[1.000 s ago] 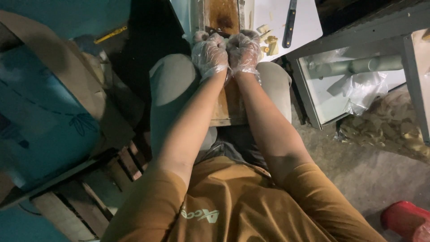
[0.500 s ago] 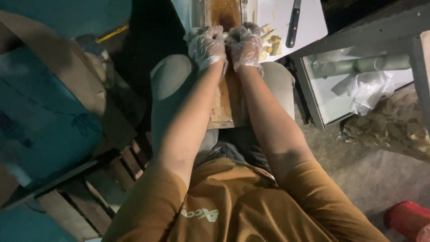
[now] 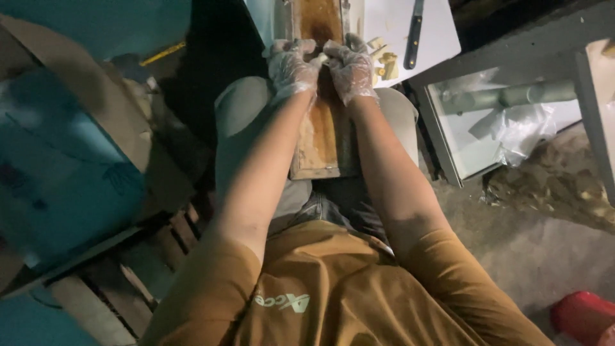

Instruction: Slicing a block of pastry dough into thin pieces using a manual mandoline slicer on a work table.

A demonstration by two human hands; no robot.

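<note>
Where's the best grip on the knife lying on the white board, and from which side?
Probably by the dark handle, the end nearer the person. The knife lies flat on the white board, lengthwise away from the body, blade at the far end. Come from above on the right hand side; the cut pale pieces sit left of it.

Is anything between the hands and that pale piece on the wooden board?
Nothing visible. The left hand and right hand, both in clear gloves, meet on the pale piece over the wooden board. The knife and cut pieces lie off to the right.
</note>
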